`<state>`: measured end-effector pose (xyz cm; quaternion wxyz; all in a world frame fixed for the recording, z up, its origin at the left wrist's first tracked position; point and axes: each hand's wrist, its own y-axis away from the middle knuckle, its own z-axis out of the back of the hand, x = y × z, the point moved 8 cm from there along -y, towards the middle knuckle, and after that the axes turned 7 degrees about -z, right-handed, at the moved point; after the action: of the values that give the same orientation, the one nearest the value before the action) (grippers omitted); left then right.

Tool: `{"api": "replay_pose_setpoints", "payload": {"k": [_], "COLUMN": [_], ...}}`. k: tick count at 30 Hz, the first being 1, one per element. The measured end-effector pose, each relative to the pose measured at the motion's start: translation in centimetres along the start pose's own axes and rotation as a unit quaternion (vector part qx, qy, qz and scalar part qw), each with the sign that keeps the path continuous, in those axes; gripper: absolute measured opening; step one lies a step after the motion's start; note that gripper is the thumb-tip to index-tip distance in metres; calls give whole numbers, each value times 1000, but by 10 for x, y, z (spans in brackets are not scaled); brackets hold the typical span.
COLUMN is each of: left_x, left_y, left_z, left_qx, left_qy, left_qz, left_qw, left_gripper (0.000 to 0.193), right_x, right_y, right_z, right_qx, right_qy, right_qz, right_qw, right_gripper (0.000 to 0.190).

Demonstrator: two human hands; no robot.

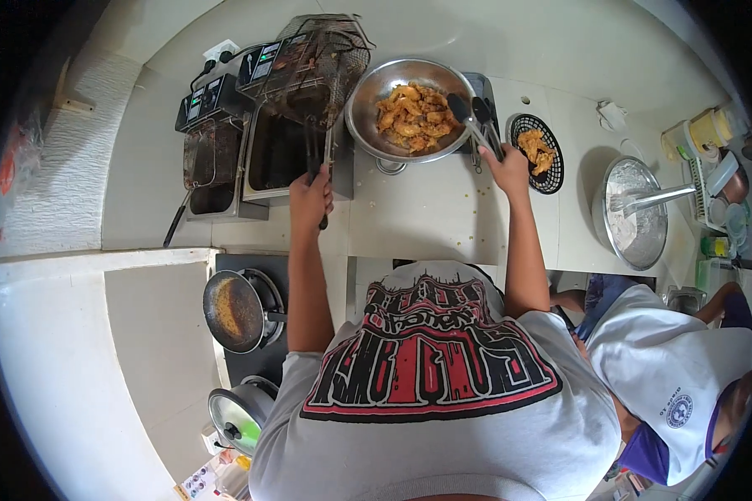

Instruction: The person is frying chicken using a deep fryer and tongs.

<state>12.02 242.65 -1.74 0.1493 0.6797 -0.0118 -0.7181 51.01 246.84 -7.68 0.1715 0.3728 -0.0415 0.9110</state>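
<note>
My left hand (311,194) grips the black handle of a wire fryer basket (344,69), which is tilted up over the larger fryer tank (276,150). In my right hand (507,166) is a pair of tongs (474,122) with black tips, held over the right rim of a steel bowl (366,134). Pieces of fried chicken (417,116) are heaped inside that bowl. Just right of my right hand, more fried food (534,150) sits in a black oval plastic basket (559,166). No food shows clearly between the tongs' tips.
A second fryer basket (199,150) rests in the smaller fryer at left. At right stands a bowl of flour (626,225) with a metal utensil. A frying pan (235,310) and a lidded pot (241,416) are at lower left. Another person (658,351) is close on my right.
</note>
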Motion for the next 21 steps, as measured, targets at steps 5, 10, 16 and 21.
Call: {"api": "replay_pose_setpoints", "payload": {"k": [5, 10, 16, 21], "left_x": [-15, -5, 10, 30], "left_y": [40, 60, 35, 0], "left_z": [38, 64, 106, 140], "left_qx": [66, 93, 79, 130], "left_qy": [55, 127, 92, 77], "left_qz": [35, 102, 130, 180], "left_qw": [996, 982, 984, 972], "left_gripper": [25, 26, 28, 28], "right_x": [-74, -72, -66, -59], "right_y": [15, 60, 80, 86], "right_z": [4, 5, -2, 0], "right_qx": [-2, 104, 94, 83], "right_qy": [-127, -290, -365, -353], "right_qz": [-54, -159, -188, -188], "right_qw": [990, 938, 907, 913], "right_gripper": [75, 42, 34, 34]}}
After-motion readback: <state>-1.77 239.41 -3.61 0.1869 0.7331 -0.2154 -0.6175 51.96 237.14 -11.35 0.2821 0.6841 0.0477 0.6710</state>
